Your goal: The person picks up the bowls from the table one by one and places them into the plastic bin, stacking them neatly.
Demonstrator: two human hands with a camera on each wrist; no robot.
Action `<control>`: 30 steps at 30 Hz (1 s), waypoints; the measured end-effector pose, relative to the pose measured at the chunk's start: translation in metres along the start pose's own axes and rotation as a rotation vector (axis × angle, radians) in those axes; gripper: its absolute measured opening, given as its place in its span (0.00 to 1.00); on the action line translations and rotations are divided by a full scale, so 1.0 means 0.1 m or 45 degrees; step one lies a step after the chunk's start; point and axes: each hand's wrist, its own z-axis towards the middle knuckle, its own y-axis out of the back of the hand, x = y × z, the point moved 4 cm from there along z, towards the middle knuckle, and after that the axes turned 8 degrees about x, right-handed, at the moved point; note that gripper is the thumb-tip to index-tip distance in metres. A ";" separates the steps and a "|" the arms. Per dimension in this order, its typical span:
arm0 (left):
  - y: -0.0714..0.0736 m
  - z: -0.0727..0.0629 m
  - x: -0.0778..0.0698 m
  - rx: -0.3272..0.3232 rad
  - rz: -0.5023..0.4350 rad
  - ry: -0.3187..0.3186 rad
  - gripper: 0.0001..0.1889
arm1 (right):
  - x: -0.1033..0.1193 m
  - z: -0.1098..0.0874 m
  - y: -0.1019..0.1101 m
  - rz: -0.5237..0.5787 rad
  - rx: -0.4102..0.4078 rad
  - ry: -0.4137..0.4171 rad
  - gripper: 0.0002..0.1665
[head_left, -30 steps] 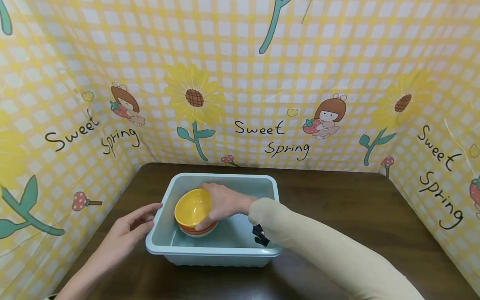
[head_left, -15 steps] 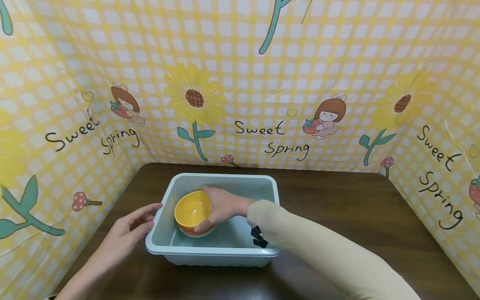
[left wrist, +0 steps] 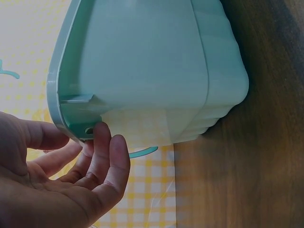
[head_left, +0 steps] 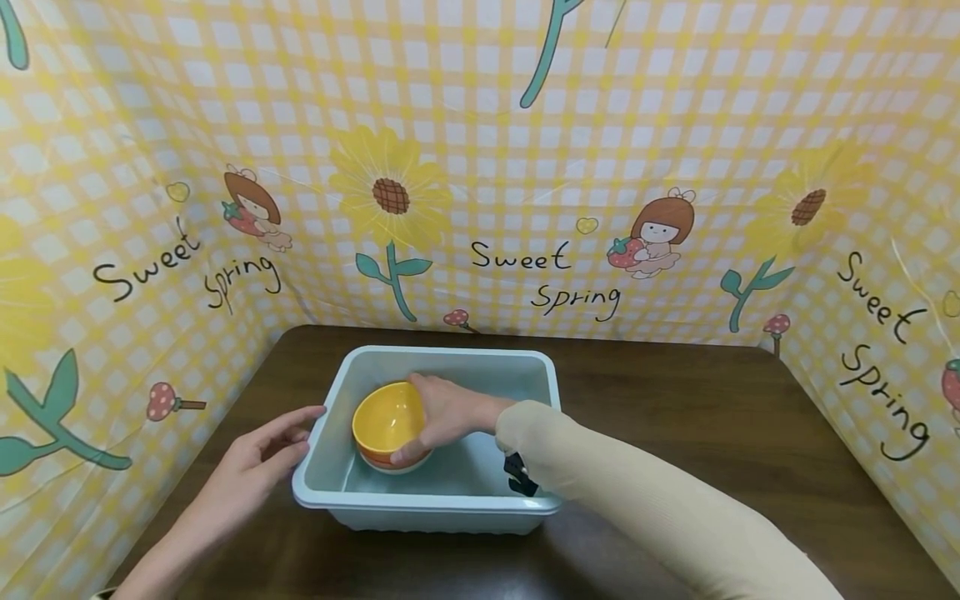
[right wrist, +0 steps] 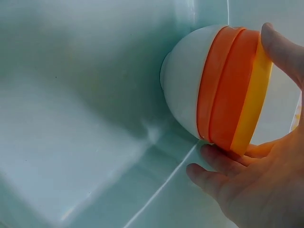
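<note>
A nested stack of bowls stands in the left part of the pale blue-green plastic bin (head_left: pixel 442 502). On top is a yellow bowl (head_left: pixel 381 421), opening upward and slightly tilted. Below it, orange bands (right wrist: pixel 229 90) and a white rounded bottom (right wrist: pixel 185 76) show in the right wrist view. My right hand (head_left: pixel 450 411) grips the yellow bowl from its right side, thumb at the near edge and fingers at the far edge. Outside the bin, my left hand (head_left: pixel 258 458) touches the left rim with thumb and fingertips, its fingers loosely bent in the left wrist view.
The bin stands on a dark brown wooden table (head_left: pixel 667 417), which extends to its right. A yellow checked cloth (head_left: pixel 525 192) with flowers and lettering hangs around the back and both sides. A black object (head_left: pixel 519 473) is at the right wrist.
The yellow bowl has sunk slightly lower onto the stack, and my right hand has moved down a little with it. My left hand keeps its place at the rim.
</note>
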 end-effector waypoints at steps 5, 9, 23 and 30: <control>-0.02 -0.01 -0.01 -0.004 -0.010 -0.021 0.21 | 0.01 -0.04 0.02 -0.020 0.047 -0.012 0.66; -0.02 0.02 -0.02 0.007 -0.013 -0.037 0.21 | 0.06 -0.12 0.15 -0.050 0.083 -0.019 0.69; 0.02 0.02 -0.17 -0.124 0.328 0.008 0.21 | 0.54 -1.08 0.66 -0.280 -0.031 0.060 0.37; -0.05 -0.06 -0.47 -0.235 0.468 -0.190 0.18 | 0.48 -1.61 0.66 -0.309 -0.487 0.154 0.18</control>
